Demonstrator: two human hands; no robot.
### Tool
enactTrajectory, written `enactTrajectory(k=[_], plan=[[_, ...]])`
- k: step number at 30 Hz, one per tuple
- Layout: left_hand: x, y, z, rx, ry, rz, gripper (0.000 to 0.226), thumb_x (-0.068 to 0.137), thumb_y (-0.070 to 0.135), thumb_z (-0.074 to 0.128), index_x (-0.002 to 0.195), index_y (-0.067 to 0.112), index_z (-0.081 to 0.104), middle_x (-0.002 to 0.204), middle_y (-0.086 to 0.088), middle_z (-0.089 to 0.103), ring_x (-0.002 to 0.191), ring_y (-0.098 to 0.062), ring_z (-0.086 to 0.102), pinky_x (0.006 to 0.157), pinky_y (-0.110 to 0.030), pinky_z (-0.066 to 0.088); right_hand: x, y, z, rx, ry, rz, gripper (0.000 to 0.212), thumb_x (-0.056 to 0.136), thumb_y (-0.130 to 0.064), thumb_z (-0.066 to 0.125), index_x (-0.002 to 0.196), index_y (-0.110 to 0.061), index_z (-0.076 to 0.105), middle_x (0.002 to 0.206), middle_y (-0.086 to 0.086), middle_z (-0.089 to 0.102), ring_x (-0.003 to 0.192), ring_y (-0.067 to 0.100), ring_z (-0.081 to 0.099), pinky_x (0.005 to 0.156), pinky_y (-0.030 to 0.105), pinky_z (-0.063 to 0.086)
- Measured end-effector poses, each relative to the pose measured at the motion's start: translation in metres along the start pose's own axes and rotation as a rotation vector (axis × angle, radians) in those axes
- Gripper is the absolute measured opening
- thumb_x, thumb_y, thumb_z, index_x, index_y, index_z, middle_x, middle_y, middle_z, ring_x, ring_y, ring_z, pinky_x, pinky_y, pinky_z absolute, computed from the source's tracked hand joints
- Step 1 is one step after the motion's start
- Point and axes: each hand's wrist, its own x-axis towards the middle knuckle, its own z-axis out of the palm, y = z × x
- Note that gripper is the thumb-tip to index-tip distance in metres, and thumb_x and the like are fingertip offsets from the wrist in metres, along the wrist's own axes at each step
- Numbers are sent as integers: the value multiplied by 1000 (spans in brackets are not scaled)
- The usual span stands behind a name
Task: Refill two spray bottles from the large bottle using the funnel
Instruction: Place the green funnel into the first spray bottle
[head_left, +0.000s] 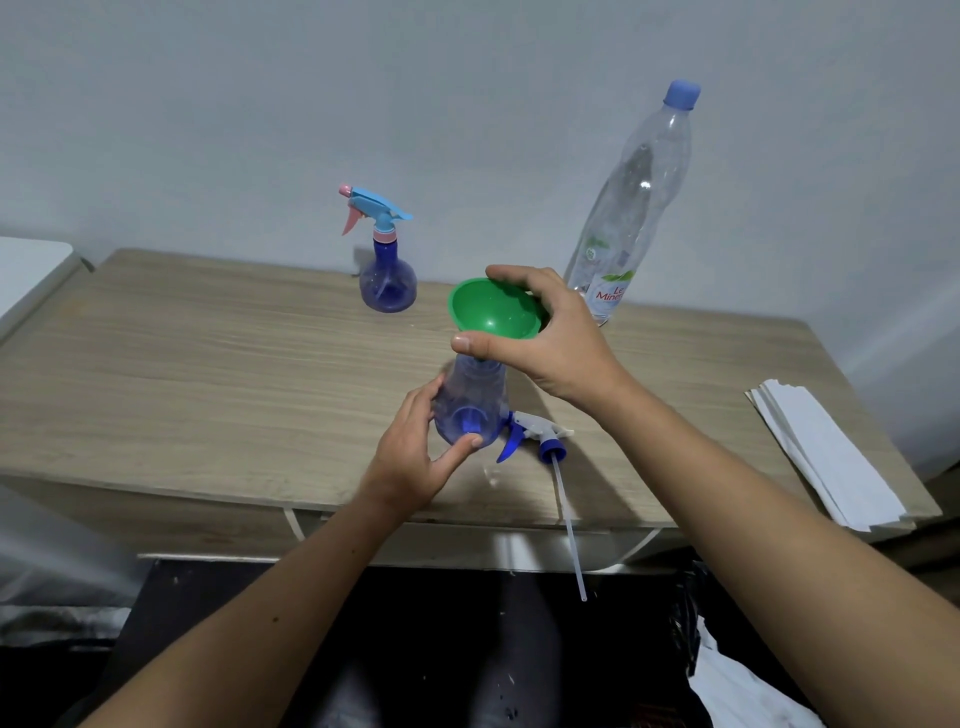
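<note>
**Funnel seated in an open spray bottle, both hands on the work**

Two bare forearms rise from the lower corners of the frame toward its middle; the left hand curls round the lower body of a clear blue spray bottle, fingers on its left side and thumb against the base near the front; the bottle stands on the wooden surface at centre frame with its top off; the right hand arches over a green funnel, thumb on the near rim and fingers curled over the far rim; the funnel's spout enters the bottle's neck, though the joint itself is partly hidden by the thumb.

Just right of the bottle lies its white and blue trigger head on its side; its long dip tube runs down past the front edge of the surface.

In the upper middle of the frame, near the wall, stands a second spray bottle, blue, with a light-blue and pink trigger fitted; at upper right the large bottle, clear plastic with a blue cap on, stands behind the right hand, its foot hidden by the fingers.

At the right edge a stack of white paper sheets lies on the surface.
</note>
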Motion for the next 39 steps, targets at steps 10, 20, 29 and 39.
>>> enactTrajectory(k=[10,20,29,39], plan=[[-1,3,0,-5,21,-24,94,87,51,83,161,15,38,154,0,51,143,-17,54,114,-50,51,-7,2,-2,41,-1,-24,102,55,-63,92,144,-31,55,135,-11,57,125,2,58,108,29,52],[-42,27,13,-66,275,-55,97,76,40,91,155,13,41,134,1,50,123,-14,57,103,-40,54,-22,9,-28,128,105,-17,88,64,-63,86,141,-31,58,141,-8,55,123,4,60,105,25,51],[-23,106,73,-243,124,-17,69,85,48,81,145,25,54,125,5,69,114,-19,70,96,-36,59,-27,34,-83,114,243,39,80,69,-68,80,136,-28,62,134,-6,60,119,6,62,100,25,53],[98,109,144,-301,85,-130,82,86,50,82,155,21,48,150,5,58,138,-7,58,116,-46,50,17,84,-139,-2,331,113,73,80,-49,88,141,-26,56,138,-6,56,118,6,61,104,30,51]])
